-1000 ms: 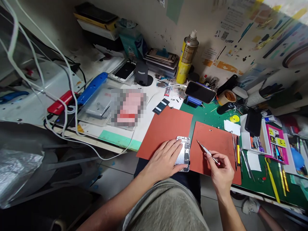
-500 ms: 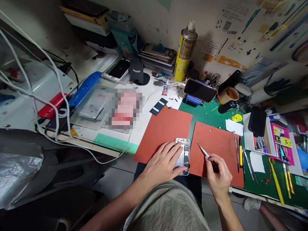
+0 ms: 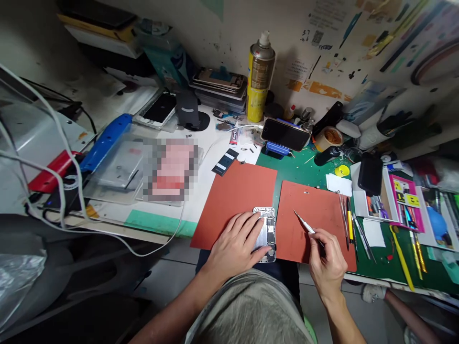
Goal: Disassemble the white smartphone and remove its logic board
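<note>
An opened phone body (image 3: pixel 266 233) with bare metal insides lies at the near edge of the desk, across the gap between two red-brown mats (image 3: pixel 233 200). My left hand (image 3: pixel 234 246) rests flat on it, fingers stretched out over its left side. My right hand (image 3: pixel 328 263) is closed round a thin metal screwdriver (image 3: pixel 304 224). The tool's tip points up and left over the right mat (image 3: pixel 315 220), a little to the right of the phone body and apart from it.
A green cutting mat (image 3: pixel 308 167) holds a dark phone on a blue stand (image 3: pixel 285 134), tape, tweezers and pens (image 3: pixel 349 227). A yellow spray can (image 3: pixel 258 79) and stacked phone parts (image 3: pixel 220 88) stand by the wall. White cables (image 3: pixel 68 191) hang at left.
The view has drifted, shifting everything slightly left. My right hand has curled in closer round the screwdriver. My left hand stays flat on the phone body.
</note>
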Demonstrator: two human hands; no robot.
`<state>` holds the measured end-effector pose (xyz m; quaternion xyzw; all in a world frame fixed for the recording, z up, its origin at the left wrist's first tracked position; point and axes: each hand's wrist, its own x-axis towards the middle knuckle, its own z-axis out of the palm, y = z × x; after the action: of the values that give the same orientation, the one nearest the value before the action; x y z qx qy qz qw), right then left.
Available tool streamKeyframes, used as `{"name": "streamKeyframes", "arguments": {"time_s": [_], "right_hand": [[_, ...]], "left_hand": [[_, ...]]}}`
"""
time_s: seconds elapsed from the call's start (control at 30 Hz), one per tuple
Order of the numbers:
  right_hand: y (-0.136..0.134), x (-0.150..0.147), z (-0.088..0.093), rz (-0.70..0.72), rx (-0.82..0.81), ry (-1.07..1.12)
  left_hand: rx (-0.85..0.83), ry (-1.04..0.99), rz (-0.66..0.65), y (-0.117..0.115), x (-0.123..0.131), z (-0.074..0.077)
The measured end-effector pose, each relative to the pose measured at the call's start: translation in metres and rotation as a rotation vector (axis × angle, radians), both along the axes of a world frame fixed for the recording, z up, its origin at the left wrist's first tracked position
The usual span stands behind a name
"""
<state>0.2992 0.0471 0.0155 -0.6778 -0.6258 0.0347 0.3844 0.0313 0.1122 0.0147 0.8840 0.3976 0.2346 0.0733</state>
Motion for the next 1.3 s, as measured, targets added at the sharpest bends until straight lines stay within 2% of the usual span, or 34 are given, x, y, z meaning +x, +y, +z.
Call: {"name": "streamKeyframes", "arguments": {"time_s": [0.17, 0.33, 0.5, 0.67, 0.93, 1.13, 1.3], "right_hand": [[-0.003, 0.014, -0.008, -0.197, 0.074, -0.088], [-0.005, 0.022, -0.021, -0.203, 0.071, -0.187], [-0.008, 0.025, -0.026, -0.248, 0.062, -0.224], [-0.006, 0.033, -0.021, -0.271, 0.049, -0.238], [0.012, 0.075, 0.0, -0.486, -0.203, -0.415], [0.018, 0.078, 0.002, -0.478, -0.304, -0.501], [0.022, 0.076, 0.003, -0.448, -0.322, -0.547]], "left_hand": [[-0.01, 0.018, -0.002, 0.003, 0.0, -0.004], [0.083, 0.073, -0.043, 0.011, 0.002, -0.008], [0.172, 0.045, -0.076, 0.017, 0.002, -0.014], [0.199, 0.021, -0.082, 0.018, 0.002, -0.014], [0.21, 0.006, -0.07, 0.017, 0.002, -0.012], [0.223, 0.025, -0.056, 0.016, 0.004, -0.011], [0.22, 0.023, -0.051, 0.015, 0.003, -0.011]]}}
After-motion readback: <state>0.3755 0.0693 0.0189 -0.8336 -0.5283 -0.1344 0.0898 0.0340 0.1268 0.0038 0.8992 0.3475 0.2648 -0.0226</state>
